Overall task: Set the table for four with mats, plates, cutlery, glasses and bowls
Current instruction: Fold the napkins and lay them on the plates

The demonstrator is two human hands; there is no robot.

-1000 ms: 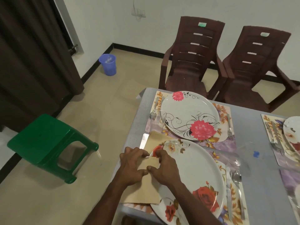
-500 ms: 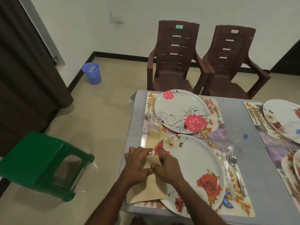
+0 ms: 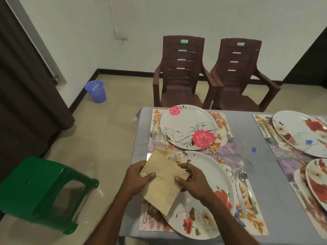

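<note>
**Napkin fold over the near plate: risk of a nudged setting**

Held in both hands: a tan folded napkin [image 3: 163,184], lifted at the 9 o'clock edge of the near floral plate [image 3: 203,195], overlapping its rim. Left hand [image 3: 139,177] pinching the napkin's left edge, thumb on top, fingers curled beneath. Right hand [image 3: 192,181] gripping the right corner, fingers closed narrowly round the cloth. Neither hand free.

Likely troubles, judged from here:
- Fold slipping open if either pinch loosens, since the cloth hangs unsupported at its lower corner.
- Plate shoved toward 3 o'clock by the right wrist resting close above it, pushing into the knife [image 3: 238,190] and spoon [image 3: 246,186] just beside the rim.
- Piece of cutlery [image 3: 145,213] at 7 o'clock on the placemat [image 3: 154,225] buried or dragged when the napkin comes down.
- Clear glass [image 3: 245,157] at 2 o'clock hard to see against the grey tablecloth [image 3: 276,183]; a careless reach could tip it.

Farther out, the second plate [image 3: 189,127] at 12 o'clock sits near the napkin's far corner.
</note>
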